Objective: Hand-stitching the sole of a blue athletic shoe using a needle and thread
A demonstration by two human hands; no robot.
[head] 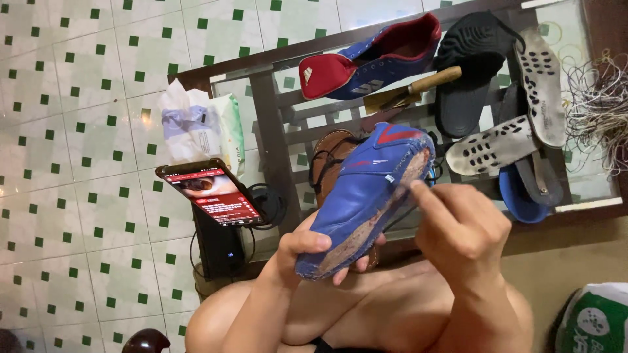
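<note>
My left hand (pixel 306 252) grips the heel end of a blue shoe upper with red trim (pixel 366 189), held sole side up so its bare, glue-stained underside faces right. My right hand (pixel 461 225) is closed beside it, with the fingertips pinched against the frayed edge near the shoe's toe; whether they hold a small tool is not visible. A second blue and red shoe (pixel 369 59) lies on the glass table (pixel 268 124) behind.
On the table lie a wooden-handled knife (pixel 418 86), a black sole (pixel 468 68), two perforated insoles (pixel 540 85), a blue sole (pixel 523 193), brown sandals (pixel 330 157) and tangled cord (pixel 598 104). A phone (pixel 209 189) stands propped on a black box; a wipes pack (pixel 199 127) sits behind it.
</note>
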